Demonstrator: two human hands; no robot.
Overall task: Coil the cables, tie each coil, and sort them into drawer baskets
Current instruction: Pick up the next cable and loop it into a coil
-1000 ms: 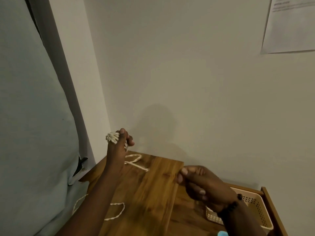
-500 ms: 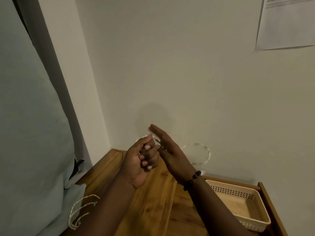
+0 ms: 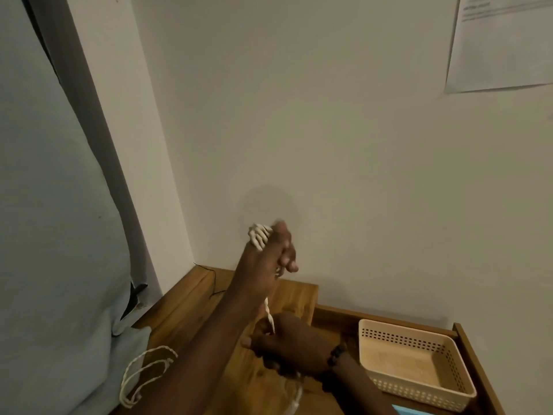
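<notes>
A smooth, pale painted wall [image 3: 344, 145] fills most of the head view, and one sheet of paper [image 3: 502, 46] is fixed flat to it at the upper right. At the left a soft, matt, pale blue-grey cloth [image 3: 51, 235] is draped in broad folds. Below, a wooden top [image 3: 185, 313] with a warm, streaked grain is seen, and beside it an open wooden drawer [image 3: 478, 369]. One cream plastic basket [image 3: 419, 390], rectangular with rounded corners and rows of small holes along its walls, is set inside the drawer. Two hands are counted. The left hand [image 3: 266, 259] is raised above the wooden top, its fingers curled, and a small coil [image 3: 258, 236] of twisted cream cord is wound round its fingers and gripped there. From that coil one taut strand [image 3: 269, 314] is stretched down to the right hand [image 3: 287, 345], which is clenched round it low over the wood; a dark beaded bracelet [image 3: 336, 354] is worn on that wrist. Below the right fist the cord is blurred. A loose loop of the same cord [image 3: 143, 372] is lying on the cloth at the lower left, well apart from the basket
</notes>
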